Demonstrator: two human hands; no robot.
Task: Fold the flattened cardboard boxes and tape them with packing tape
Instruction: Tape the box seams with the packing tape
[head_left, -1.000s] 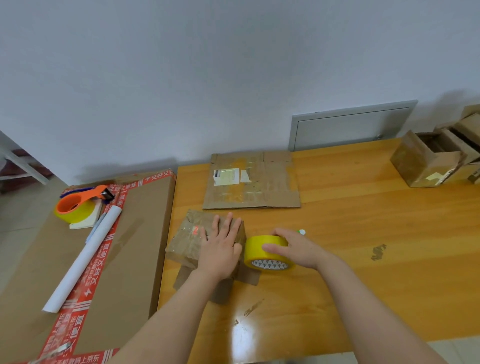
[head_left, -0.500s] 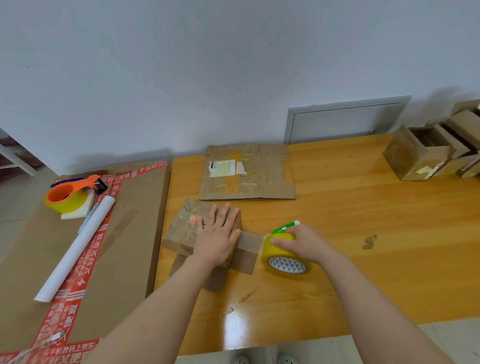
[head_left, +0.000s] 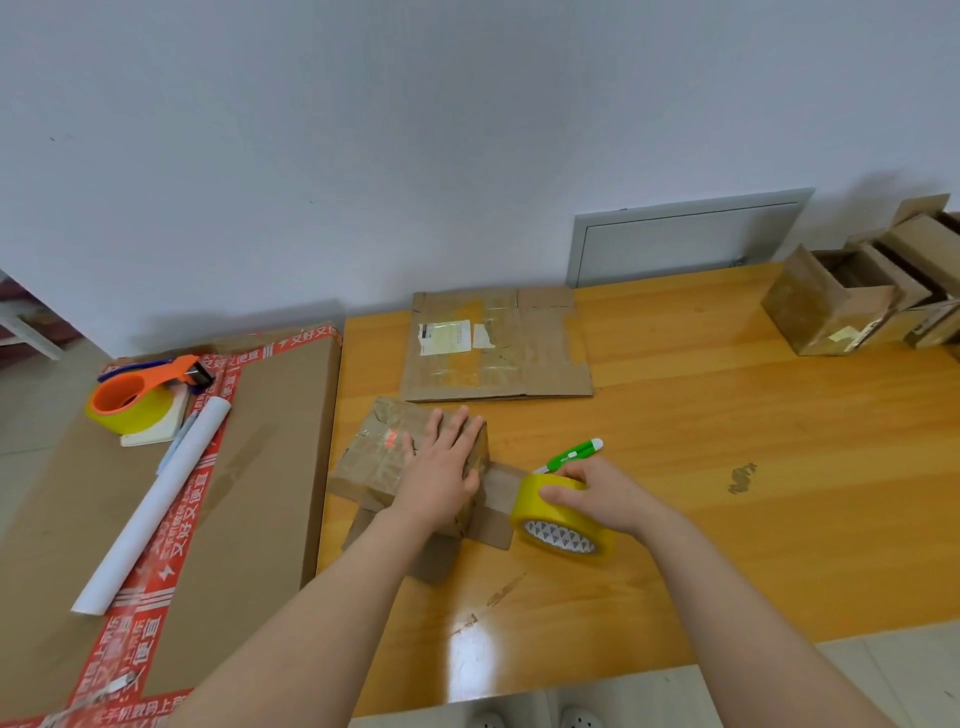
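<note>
The left hand lies flat at the centre of the frame, fingers straight and spread, pressing on top of the small brown cardboard box. Just to its right, the right hand curls fingers and thumb round the yellow roll of packing tape. The roll stands tilted on the orange-brown wooden table.

Between box and roll runs a translucent brownish band. It looks like tape drawn off the box's right edge, though it could be a flap. A green-and-white cutter shows just behind the right hand; I cannot tell whether the fingers hold it.

The step in hand looks like laying tape along the top seam. To do it well:
- The left palm should bear down firmly so the light box does not slide.
- The roll should travel low and in line with the seam, with the tape taut enough not to wrinkle.
- The strip should pass over the edge and down the side before it is cut and smoothed.

A flattened brown cardboard box waits at upper centre, and folded cardboard boxes sit at upper right. At the left lies a large carton with red printed tape, carrying an orange tape dispenser and a white paper tube.
</note>
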